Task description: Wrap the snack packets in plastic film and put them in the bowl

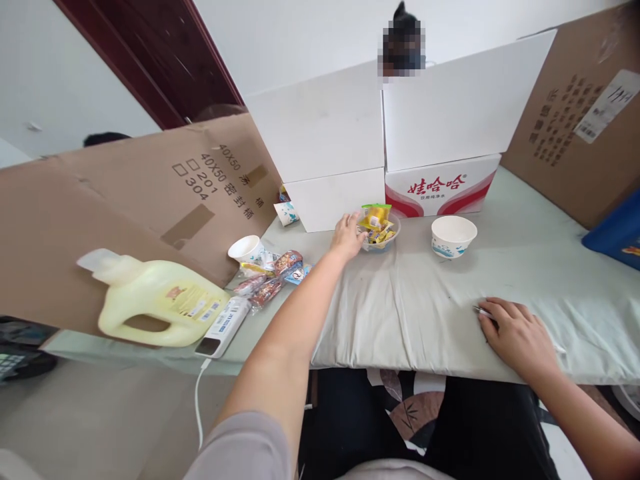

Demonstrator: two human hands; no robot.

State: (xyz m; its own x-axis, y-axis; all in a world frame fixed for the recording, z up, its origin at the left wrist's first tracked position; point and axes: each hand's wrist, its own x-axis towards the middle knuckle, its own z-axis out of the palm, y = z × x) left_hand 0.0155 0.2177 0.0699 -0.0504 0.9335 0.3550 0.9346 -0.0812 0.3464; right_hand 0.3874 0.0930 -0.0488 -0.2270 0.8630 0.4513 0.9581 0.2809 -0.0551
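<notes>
My left hand (349, 237) reaches forward to the left rim of a clear plastic bowl (393, 239). Its fingers and thumb close around that rim. Inside the bowl lie small yellow snack packets (380, 233), topped by a larger yellow packet with a green edge (376, 215). Near the table's front, my right hand (517, 333) rests with curled fingers over a thin metal utensil (483, 311); most of it is hidden under the palm. Between and beyond the hands stands a white paper bowl (454, 235) with a blue print.
Left are a bottle of pale yellow liquid (160, 300), a white power bank (225, 327) with a cable, wrapped snacks (270, 283) and a paper cup (246, 249). White boxes (320, 127) and brown cardboard (125, 200) wall the table. A blue container (617, 230) is at right.
</notes>
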